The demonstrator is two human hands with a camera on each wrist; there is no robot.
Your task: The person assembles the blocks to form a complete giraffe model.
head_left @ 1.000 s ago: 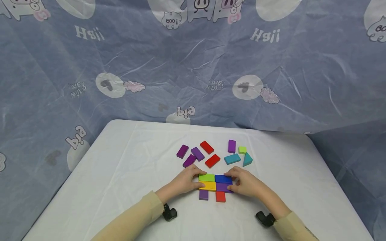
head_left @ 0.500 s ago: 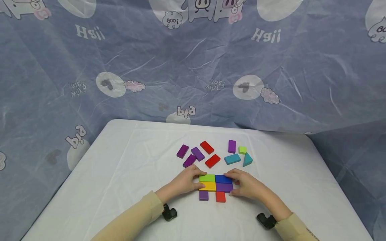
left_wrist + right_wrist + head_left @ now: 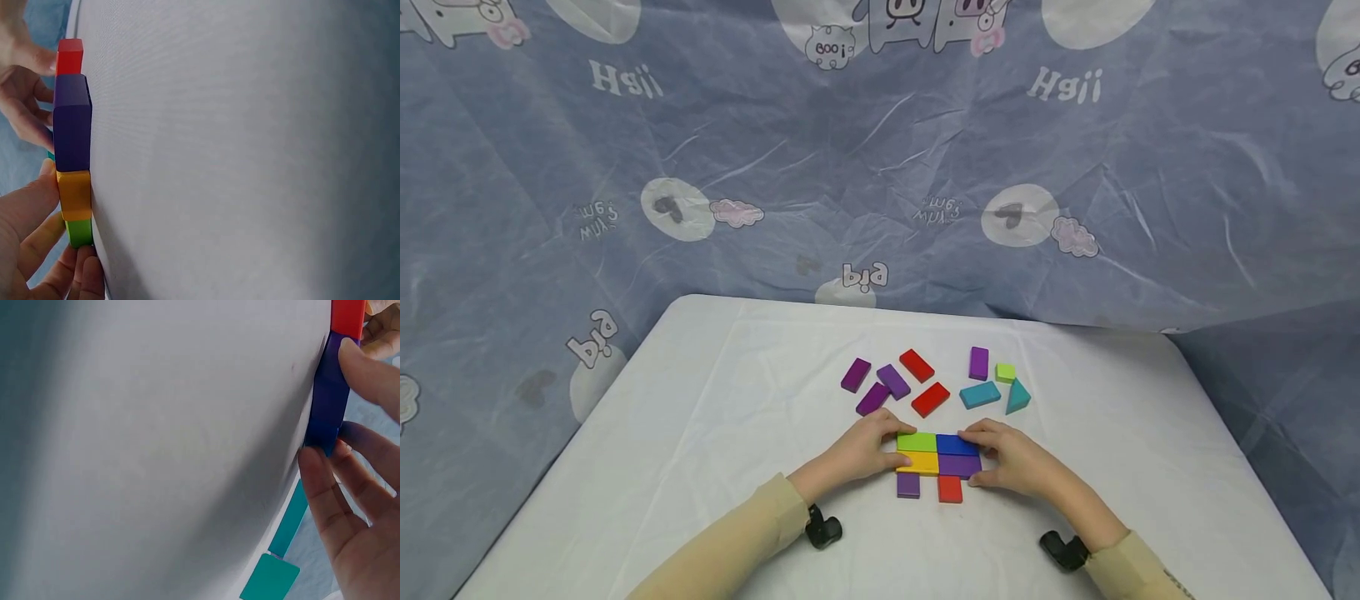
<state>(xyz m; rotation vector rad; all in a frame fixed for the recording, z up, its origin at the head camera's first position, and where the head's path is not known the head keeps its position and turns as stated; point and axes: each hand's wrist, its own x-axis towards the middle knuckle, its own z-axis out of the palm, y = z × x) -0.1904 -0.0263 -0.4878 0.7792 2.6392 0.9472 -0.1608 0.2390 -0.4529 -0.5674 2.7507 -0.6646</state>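
Observation:
Six flat wooden blocks lie together on the white table. A lime green block [image 3: 917, 442] and a blue block [image 3: 957, 445] form the far row. A yellow block [image 3: 925, 464] and a purple block [image 3: 959, 466] form the nearer row. Below them sit a small purple block [image 3: 908, 486] on the left and a red block [image 3: 950, 489] on the right. My left hand [image 3: 868, 446] grips the green and yellow pair, thumb on the yellow one, fingers at the green far edge. With thumb and fingers, my right hand [image 3: 1017, 456] spans the blue and purple pair at its right end.
Beyond the hands lie loose purple blocks [image 3: 893, 382], two red blocks [image 3: 930, 400], a teal block [image 3: 980, 395], a teal triangle [image 3: 1018, 397] and a small green cube [image 3: 1005, 372]. A patterned blue cloth [image 3: 850, 150] hangs behind the table [image 3: 760, 350].
My right thumb has slid off the top of the purple block to its near right corner. The left hand keeps its hold, and the blocks stay together.

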